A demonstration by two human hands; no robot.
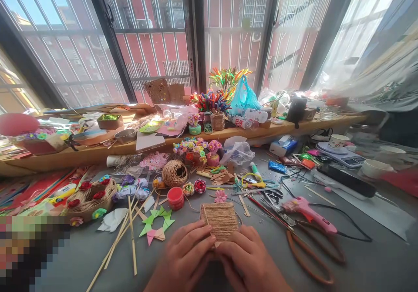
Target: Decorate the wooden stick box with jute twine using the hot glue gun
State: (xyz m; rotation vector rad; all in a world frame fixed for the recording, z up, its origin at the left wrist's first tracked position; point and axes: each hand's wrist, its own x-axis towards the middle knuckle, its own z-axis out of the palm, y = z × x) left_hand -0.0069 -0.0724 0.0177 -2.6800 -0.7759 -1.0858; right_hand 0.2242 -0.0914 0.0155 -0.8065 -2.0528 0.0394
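Note:
A flat panel wrapped in rows of brown twine (221, 219) stands near the front middle of the table, between my two hands. My left hand (186, 244) grips its left side, fingers bent over the edge. On the lower right corner, my right hand (244, 253) closes with fingers curled; its thumb is partly hidden. A strand of twine runs from the panel's left side back toward a ball of twine (174, 173). Just left of the panel are a red lidded jar (175, 198) and a folded paper star ring (157, 223) in green and pink.
To the right lie a pink glue gun (310, 213) with its black cord and large brown-handled scissors (310, 257). Thin wooden sticks (132, 235) spread at the left beside a flower-trimmed twine basket (91, 198). A crowded wooden ledge (183, 143) runs below the windows.

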